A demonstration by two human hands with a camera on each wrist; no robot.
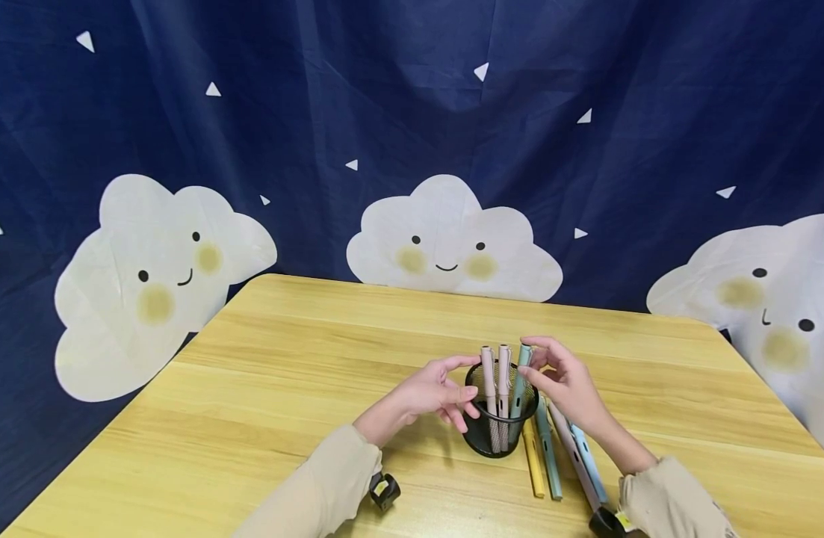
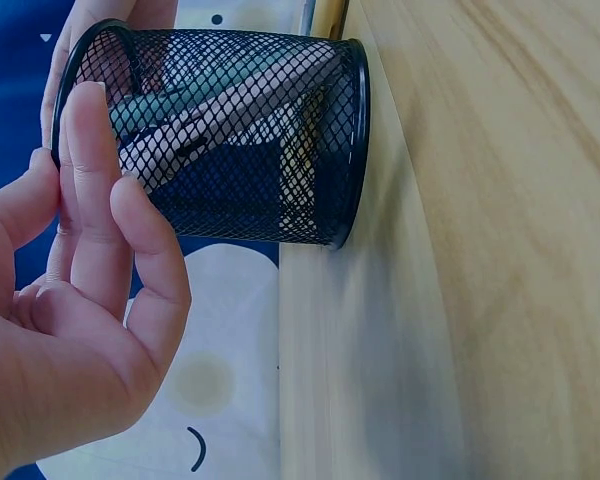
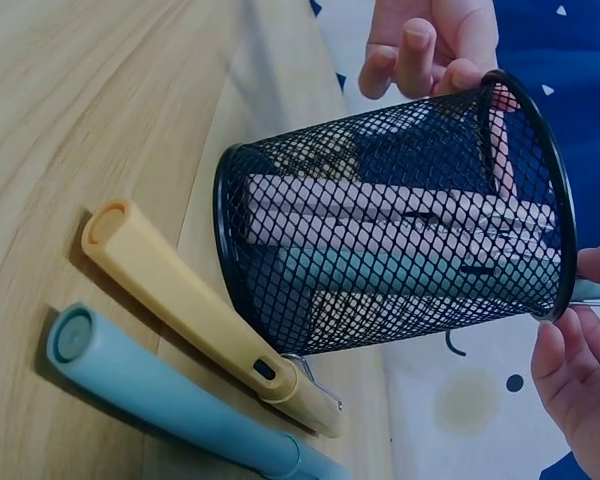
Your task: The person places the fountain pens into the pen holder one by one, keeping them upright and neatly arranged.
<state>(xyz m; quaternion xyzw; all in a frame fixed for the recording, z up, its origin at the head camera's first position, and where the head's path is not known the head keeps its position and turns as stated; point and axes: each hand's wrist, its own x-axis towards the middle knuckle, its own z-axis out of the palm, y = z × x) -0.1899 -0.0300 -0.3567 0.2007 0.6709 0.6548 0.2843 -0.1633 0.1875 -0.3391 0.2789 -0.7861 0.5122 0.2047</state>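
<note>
Below and nearer than the right grip [image 1: 566,381], four pens are lying outside the cup: a yellow pen [image 1: 534,459], a lying teal pen [image 1: 549,452], a lying mauve pen [image 1: 574,457] and a light blue pen [image 1: 589,463], all resting on the wooden surface [image 1: 304,359].

Between the two grips, the black mesh cup [image 1: 477,435] is standing on the surface, and two upright mauve pens [image 1: 488,373] are leaning inside it, just left of the right grip. A third, the standing teal pen [image 1: 518,396], is sitting in the cup directly under the right fingertips. The work is looking partway along: three pens are standing inside, four are lying loose. Whether the held pen is going in or coming out, the pictures are not telling.

The right grip is pinching the standing teal pen near its top between thumb and fingers, the forearm slanting up from the near right over the loose pens. Opposite it, the left grip [image 1: 432,390] is spreading its relaxed fingers along the cup's left side, the thumb resting at the rim; how firmly it is pressing is unclear.

Beyond both grips, a dark blue curtain [image 1: 412,90] with smiling clouds is hanging behind the surface.
</note>
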